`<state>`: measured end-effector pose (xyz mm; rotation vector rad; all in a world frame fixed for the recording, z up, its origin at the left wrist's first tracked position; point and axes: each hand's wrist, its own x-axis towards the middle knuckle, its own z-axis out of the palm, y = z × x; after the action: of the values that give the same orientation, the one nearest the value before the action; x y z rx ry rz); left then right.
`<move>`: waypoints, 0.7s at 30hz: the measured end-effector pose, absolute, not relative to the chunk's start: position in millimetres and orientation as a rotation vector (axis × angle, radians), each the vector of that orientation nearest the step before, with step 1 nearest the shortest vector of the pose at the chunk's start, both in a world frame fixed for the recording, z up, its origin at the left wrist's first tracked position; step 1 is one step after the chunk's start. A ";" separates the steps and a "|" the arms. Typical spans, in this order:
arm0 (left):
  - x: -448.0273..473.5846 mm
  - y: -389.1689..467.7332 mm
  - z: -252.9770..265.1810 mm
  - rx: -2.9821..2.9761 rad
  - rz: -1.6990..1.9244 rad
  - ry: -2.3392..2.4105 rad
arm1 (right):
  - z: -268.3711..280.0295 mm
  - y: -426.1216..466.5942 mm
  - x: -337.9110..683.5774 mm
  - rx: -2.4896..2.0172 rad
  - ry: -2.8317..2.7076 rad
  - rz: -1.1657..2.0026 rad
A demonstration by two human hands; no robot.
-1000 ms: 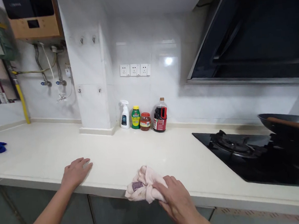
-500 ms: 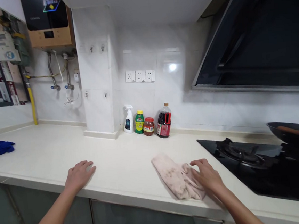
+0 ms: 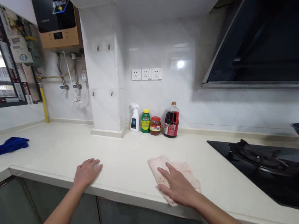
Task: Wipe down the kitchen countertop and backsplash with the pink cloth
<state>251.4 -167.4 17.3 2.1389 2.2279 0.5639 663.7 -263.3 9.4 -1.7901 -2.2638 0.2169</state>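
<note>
Cloth (image 3: 189, 173), pale pink with darker stains, lies spread on the counter (image 3: 116, 156) in the head view, its near corner reaching the front edge; whether it hangs over is hard to tell. With the clock centred on it, the right hand (image 3: 178, 187) rests on top, its forearm coming in from four o'clock. Its fingers are fanned out over the fabric rather than clenched round it; how firmly the palm presses cannot be told. At nine o'clock, well apart, the left hand (image 3: 88, 173) rests on the counter near the edge, fingers loosely stretched, holding nothing. Towards eleven and twelve, by the wall, stand a spray bottle (image 3: 134, 119), green bottle (image 3: 145, 122), jar (image 3: 155, 126) and big dark bottle (image 3: 171, 124). At three o'clock is the stove (image 3: 276, 181).

The step in hand looks to be pressing the cloth flat against the counter. Moving it from here would probably call for even pressure through the spread fingers, with the near corner kept from folding at the edge.
</note>
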 end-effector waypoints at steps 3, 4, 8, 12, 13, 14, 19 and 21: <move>251.0 -168.3 15.1 2.136 0.582 2.231 | 17.8 -258.8 631.0 -1.647 -2.398 0.285; 250.8 -168.8 14.2 2.140 0.590 2.231 | 20.2 -257.0 618.8 -1.582 -2.442 0.311; 250.6 -172.0 11.7 2.185 0.621 2.219 | 24.9 -242.4 564.8 -1.255 -2.614 0.457; 249.6 -175.2 11.8 2.233 0.646 2.192 | 28.0 -202.5 514.8 -0.894 -2.763 0.535; 249.1 -175.5 12.0 2.232 0.658 2.189 | 29.1 -188.8 505.1 -0.853 -2.786 0.524; 248.7 -175.4 12.3 2.230 0.668 2.185 | 30.1 -174.4 497.2 -0.842 -2.802 0.502; 247.8 -172.0 12.7 2.215 0.641 2.196 | 30.7 -110.7 498.1 -1.175 -2.689 0.313; 248.2 -171.4 12.8 2.188 0.625 2.209 | 31.2 -94.7 522.6 -1.367 -2.574 0.257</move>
<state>248.2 -171.4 12.8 2.1876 2.2090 0.6253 522.6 -94.7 31.2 -1.3674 -2.5737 0.2572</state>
